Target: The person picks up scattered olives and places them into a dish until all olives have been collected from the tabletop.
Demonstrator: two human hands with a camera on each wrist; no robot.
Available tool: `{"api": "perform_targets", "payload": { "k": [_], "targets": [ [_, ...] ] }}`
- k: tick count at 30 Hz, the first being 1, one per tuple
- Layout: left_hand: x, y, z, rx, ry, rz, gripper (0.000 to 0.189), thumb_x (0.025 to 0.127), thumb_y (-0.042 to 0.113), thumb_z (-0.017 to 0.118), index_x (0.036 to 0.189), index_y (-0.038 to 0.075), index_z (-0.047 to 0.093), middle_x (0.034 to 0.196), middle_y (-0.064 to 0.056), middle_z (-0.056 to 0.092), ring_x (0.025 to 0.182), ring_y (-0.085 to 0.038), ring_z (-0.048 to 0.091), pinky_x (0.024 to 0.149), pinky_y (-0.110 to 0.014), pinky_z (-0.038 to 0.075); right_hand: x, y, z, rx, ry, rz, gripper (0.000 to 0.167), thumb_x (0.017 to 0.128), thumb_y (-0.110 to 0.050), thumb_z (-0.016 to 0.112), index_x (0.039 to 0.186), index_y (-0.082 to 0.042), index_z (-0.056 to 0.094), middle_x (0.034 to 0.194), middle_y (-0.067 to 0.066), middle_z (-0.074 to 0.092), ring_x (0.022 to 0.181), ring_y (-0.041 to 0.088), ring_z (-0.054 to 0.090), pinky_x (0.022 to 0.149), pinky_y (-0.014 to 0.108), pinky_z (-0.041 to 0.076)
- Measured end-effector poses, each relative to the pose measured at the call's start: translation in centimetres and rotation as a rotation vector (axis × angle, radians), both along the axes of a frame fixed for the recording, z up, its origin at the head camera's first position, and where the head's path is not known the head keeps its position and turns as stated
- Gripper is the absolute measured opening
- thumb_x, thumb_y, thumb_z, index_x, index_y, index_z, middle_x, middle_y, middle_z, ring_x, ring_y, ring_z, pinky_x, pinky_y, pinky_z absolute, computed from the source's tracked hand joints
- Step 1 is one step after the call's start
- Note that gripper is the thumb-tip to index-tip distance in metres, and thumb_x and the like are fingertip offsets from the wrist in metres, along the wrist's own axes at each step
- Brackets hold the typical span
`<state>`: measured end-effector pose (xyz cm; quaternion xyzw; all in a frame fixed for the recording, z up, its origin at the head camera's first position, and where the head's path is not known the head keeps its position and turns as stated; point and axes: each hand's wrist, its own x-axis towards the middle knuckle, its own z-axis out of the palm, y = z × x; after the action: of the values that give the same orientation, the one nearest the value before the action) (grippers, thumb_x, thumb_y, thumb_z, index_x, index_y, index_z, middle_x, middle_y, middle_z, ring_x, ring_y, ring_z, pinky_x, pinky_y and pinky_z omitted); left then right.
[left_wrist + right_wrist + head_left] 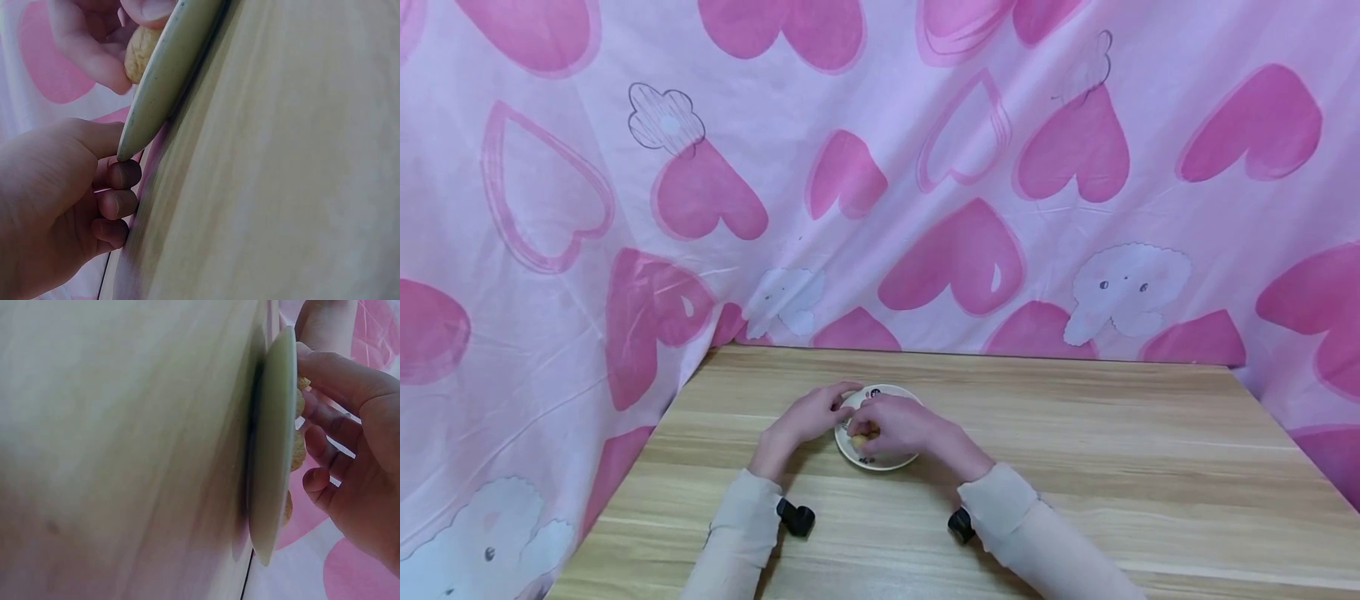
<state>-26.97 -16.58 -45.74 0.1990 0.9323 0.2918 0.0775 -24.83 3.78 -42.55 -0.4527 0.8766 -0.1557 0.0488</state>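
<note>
A round white plate (pixel 887 461) with small dark prints lies on the table. My left hand (pixel 808 417) is at the plate's left side; in the left wrist view its thumb and curled fingers pinch the rim. Over the plate is my right hand (pixel 898 423), its thumb and fingers around a tan, wrinkled walnut (pixel 860 440). The left wrist view shows a walnut (pixel 140 53) just above the rim, close to the right hand's fingers. Several walnuts (pixel 298 450) show past the plate's edge in the right wrist view; the rest of the plate's inside is hidden by my hand.
The wood-grain table (pixel 1075 467) stretches out around the plate. Behind and to both sides hangs a pink cloth (pixel 865 100) printed with hearts. Dark wrist cameras (pixel 796 518) sit by both cuffs, just above the table.
</note>
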Motion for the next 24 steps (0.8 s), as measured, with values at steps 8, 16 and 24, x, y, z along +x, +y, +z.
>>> {"api": "perform_targets", "payload": {
  "k": [8,16,24],
  "targets": [
    [0.0,0.1,0.1,0.009,0.000,-0.008,0.047,0.099,0.022,0.059,0.145,0.021,0.051,0.071,0.003,0.051,0.060,-0.011,0.043,0.057,-0.029,0.036,0.0,0.2,0.1,-0.022,-0.015,-0.011,0.016,0.082,-0.019,0.077,0.098,-0.019,0.075,0.084,-0.003,0.063,0.081,0.007,0.052,0.075,0.019,0.040],
    [0.0,0.0,0.2,0.002,0.005,-0.011,0.048,0.097,0.020,0.061,0.145,0.019,0.052,0.073,0.002,0.053,0.063,-0.012,0.046,0.060,-0.030,0.038,0.6,1.8,0.8,-0.098,-0.066,-0.045,0.018,0.089,-0.020,0.074,0.107,-0.017,0.075,0.096,-0.003,0.067,0.090,0.013,0.060,0.082,0.024,0.047],
    [-0.2,-0.1,-0.2,0.003,-0.005,-0.006,0.050,0.097,0.025,0.062,0.146,0.021,0.050,0.076,0.002,0.056,0.066,-0.013,0.051,0.063,-0.032,0.043,1.4,4.9,0.7,-0.181,-0.133,-0.124,0.021,0.091,-0.021,0.070,0.109,-0.013,0.074,0.096,-0.003,0.067,0.089,0.016,0.062,0.079,0.024,0.048]
  ]
}}
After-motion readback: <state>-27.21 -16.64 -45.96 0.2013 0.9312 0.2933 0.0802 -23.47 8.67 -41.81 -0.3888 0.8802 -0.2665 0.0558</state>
